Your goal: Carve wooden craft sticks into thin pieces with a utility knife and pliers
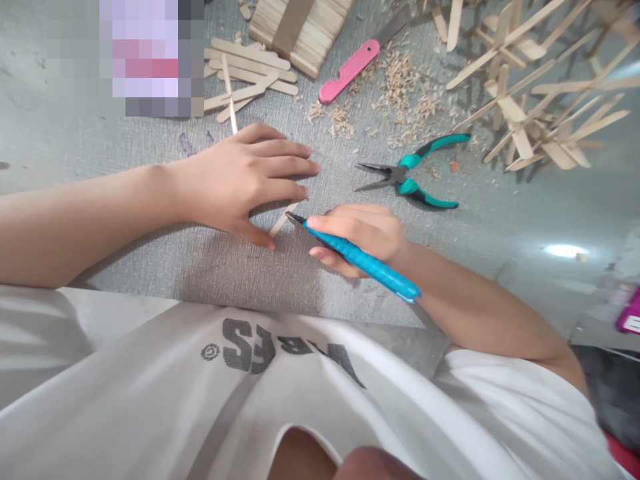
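My right hand (367, 233) is closed around a blue pen-like tool (367, 261), whose dark tip touches a small wooden stick (284, 220) on the grey table. My left hand (250, 177) lies palm down with its fingers spread, the thumb at the near end of that stick and a fingertip by its far end. Another stick (229, 93) reaches from the loose pile down to the back of my left hand. Right of the hands lie teal-handled pliers (397, 175) with their jaws apart.
Behind the hands are loose craft sticks (250, 63), a banded stack of sticks (300, 30), a pink-handled knife (350, 70) and wood shavings (400, 83). Assembled stick structures (520, 113) stand at the back right. A blurred-out patch covers the upper left.
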Demonstrator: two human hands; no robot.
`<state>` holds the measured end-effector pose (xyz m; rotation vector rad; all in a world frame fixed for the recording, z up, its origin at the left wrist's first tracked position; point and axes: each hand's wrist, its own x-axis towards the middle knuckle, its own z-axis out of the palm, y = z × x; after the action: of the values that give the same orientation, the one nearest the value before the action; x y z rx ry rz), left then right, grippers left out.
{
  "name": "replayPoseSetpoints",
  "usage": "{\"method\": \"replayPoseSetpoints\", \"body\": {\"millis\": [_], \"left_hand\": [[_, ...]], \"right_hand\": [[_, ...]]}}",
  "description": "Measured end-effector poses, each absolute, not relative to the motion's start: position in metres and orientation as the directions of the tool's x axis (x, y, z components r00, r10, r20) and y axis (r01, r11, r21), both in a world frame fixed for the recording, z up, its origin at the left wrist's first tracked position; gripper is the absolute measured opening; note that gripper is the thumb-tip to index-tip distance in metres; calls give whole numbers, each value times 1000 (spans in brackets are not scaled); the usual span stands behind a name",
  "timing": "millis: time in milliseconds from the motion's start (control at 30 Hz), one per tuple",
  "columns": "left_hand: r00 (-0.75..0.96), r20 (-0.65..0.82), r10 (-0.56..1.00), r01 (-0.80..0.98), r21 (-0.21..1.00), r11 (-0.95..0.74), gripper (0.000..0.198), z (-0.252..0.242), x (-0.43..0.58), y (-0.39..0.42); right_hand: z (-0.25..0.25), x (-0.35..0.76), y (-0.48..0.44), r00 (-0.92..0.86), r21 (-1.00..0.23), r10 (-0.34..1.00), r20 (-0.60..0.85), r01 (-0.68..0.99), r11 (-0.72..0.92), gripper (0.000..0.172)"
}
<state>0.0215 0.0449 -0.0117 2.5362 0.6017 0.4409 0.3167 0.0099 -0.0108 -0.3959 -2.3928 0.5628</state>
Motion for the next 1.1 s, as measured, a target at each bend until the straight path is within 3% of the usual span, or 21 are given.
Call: {"method": "replayPoseSetpoints", "body": {"millis": [400,733,967,1100], "left_hand": [[854,194,482,328,520,-789,65,-12,22,45],[854,187,486,334,519,-786,64,-10,22,46],[868,159,470,345,489,-801,64,-8,22,46],[847,194,495,335,529,-780,59,-7,23,45]], "right_hand": [[-13,322,10,-779,-505,416,469,150,850,39],[-16,328,13,-816,-521,408,408,159,838,66],[-4,320,13,-793,-513,417,445,156,844,41],[-7,321,12,-796,-506,421,434,171,845,37]]}}
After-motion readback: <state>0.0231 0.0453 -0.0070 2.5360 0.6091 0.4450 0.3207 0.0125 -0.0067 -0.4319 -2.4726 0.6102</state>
